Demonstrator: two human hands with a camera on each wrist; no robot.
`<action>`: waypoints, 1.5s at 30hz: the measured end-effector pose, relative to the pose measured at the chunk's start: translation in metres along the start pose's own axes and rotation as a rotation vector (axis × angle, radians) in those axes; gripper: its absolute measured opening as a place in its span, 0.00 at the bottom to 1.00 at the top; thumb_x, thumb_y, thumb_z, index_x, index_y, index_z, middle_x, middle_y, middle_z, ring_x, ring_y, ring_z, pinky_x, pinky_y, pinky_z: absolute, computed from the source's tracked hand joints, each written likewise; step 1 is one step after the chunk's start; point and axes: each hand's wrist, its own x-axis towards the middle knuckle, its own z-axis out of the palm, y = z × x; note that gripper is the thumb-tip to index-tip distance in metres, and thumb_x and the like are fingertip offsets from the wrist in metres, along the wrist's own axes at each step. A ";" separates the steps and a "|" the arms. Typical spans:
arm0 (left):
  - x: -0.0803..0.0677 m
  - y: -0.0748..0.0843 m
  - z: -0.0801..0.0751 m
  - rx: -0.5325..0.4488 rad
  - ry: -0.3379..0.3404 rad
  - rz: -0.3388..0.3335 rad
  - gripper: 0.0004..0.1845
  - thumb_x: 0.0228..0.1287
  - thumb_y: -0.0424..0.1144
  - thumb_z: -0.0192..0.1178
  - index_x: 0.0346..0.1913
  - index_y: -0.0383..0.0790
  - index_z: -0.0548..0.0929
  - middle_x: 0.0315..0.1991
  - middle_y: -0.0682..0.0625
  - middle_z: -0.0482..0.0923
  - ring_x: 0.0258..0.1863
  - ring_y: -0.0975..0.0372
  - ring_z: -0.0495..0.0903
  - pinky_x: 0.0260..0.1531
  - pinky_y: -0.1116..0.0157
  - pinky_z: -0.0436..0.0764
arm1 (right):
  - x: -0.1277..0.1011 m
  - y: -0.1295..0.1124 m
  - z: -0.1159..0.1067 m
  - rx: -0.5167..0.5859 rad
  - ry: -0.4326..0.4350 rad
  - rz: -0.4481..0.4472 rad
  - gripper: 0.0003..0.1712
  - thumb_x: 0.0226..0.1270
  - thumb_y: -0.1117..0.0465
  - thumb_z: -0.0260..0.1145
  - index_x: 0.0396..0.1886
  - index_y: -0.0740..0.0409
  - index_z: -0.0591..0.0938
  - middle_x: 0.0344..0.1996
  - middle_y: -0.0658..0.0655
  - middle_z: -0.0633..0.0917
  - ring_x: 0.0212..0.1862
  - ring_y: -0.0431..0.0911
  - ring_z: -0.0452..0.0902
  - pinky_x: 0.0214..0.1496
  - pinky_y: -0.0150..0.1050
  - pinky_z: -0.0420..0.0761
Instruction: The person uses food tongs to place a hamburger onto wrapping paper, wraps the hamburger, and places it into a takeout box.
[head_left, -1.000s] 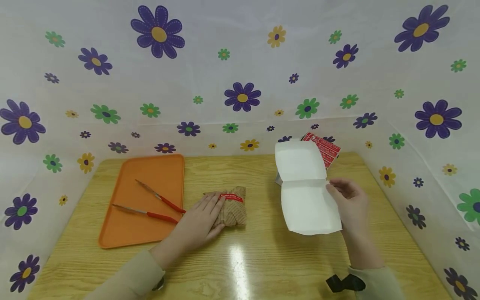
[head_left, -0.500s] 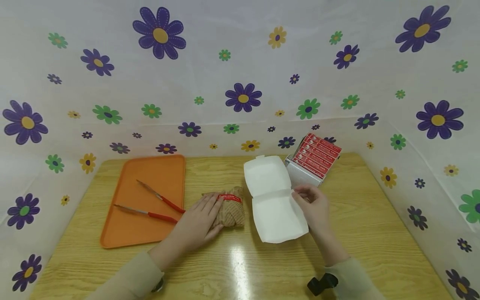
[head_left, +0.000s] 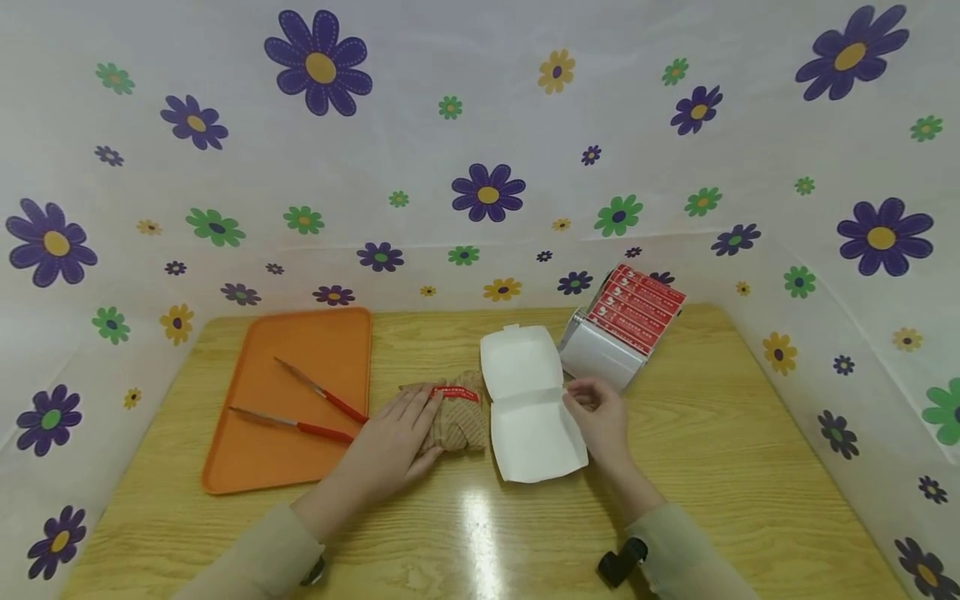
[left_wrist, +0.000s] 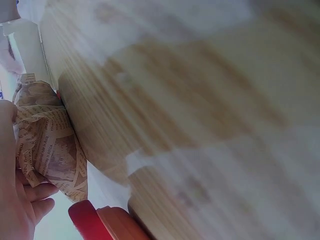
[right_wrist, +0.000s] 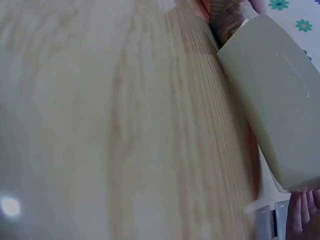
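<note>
A paper-wrapped bundle (head_left: 459,422) with a red label lies mid-table; my left hand (head_left: 393,446) rests flat on its left side, fingers straight. In the left wrist view the printed wrapper (left_wrist: 47,145) sits beside my fingers. An open white clamshell box (head_left: 531,404) lies just right of the bundle, its lid toward the back. My right hand (head_left: 596,412) pinches the box's right edge near the hinge. The right wrist view shows the box's underside (right_wrist: 275,95) above the wood.
An orange tray (head_left: 296,396) at the left holds red-handled tongs (head_left: 315,412). A metal dispenser with red-labelled packets (head_left: 626,329) stands behind the box at the back right. Flowered white sheets wall in the wooden table (head_left: 750,467) on three sides.
My right hand has carried the open white box leftward and down, from the right side of the table to beside the wrapped bundle. The left hand has stayed on the bundle.
</note>
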 end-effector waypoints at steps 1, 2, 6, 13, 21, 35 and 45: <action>0.000 0.000 0.000 0.000 -0.003 0.000 0.41 0.76 0.58 0.59 0.78 0.30 0.69 0.77 0.35 0.71 0.77 0.45 0.72 0.78 0.49 0.72 | 0.000 0.001 0.000 -0.006 -0.006 0.001 0.09 0.68 0.76 0.68 0.46 0.76 0.85 0.43 0.73 0.87 0.35 0.29 0.77 0.40 0.19 0.79; 0.000 0.000 0.000 0.001 -0.006 0.001 0.41 0.76 0.58 0.59 0.78 0.30 0.69 0.77 0.35 0.71 0.77 0.45 0.72 0.79 0.49 0.72 | -0.001 0.001 0.001 -0.011 -0.012 0.007 0.09 0.68 0.76 0.68 0.47 0.77 0.85 0.43 0.74 0.87 0.35 0.29 0.77 0.41 0.19 0.79; 0.000 -0.002 0.001 -0.010 -0.014 0.001 0.41 0.77 0.58 0.58 0.78 0.29 0.68 0.77 0.34 0.70 0.77 0.44 0.71 0.79 0.49 0.71 | -0.001 0.002 0.000 -0.046 -0.055 0.016 0.10 0.69 0.75 0.68 0.48 0.77 0.84 0.44 0.74 0.87 0.38 0.32 0.78 0.43 0.18 0.78; -0.003 -0.005 -0.001 -0.041 -0.022 -0.005 0.42 0.77 0.58 0.59 0.79 0.27 0.66 0.78 0.34 0.68 0.79 0.44 0.70 0.80 0.49 0.70 | 0.002 0.002 -0.006 -0.107 -0.120 0.042 0.12 0.72 0.74 0.67 0.52 0.74 0.85 0.48 0.73 0.87 0.43 0.38 0.80 0.45 0.20 0.78; -0.009 -0.009 0.000 -0.074 0.030 0.000 0.40 0.78 0.53 0.57 0.79 0.27 0.65 0.79 0.34 0.68 0.78 0.44 0.70 0.78 0.48 0.72 | 0.004 -0.014 -0.006 -0.173 -0.103 -0.006 0.10 0.70 0.72 0.69 0.49 0.70 0.87 0.46 0.69 0.89 0.42 0.38 0.80 0.43 0.21 0.79; -0.018 -0.020 0.001 -0.142 -0.031 -0.076 0.44 0.78 0.61 0.55 0.81 0.30 0.63 0.80 0.33 0.65 0.81 0.43 0.65 0.81 0.47 0.67 | -0.012 -0.049 0.036 -0.148 -0.414 -0.136 0.15 0.69 0.68 0.74 0.53 0.67 0.86 0.46 0.64 0.90 0.48 0.53 0.89 0.54 0.37 0.90; -0.021 -0.021 -0.002 -0.205 -0.069 -0.117 0.51 0.73 0.65 0.60 0.83 0.31 0.57 0.82 0.32 0.60 0.81 0.41 0.63 0.81 0.44 0.66 | -0.024 -0.061 0.068 -0.226 -0.557 -0.182 0.26 0.63 0.64 0.80 0.60 0.65 0.84 0.54 0.63 0.87 0.56 0.57 0.86 0.63 0.50 0.88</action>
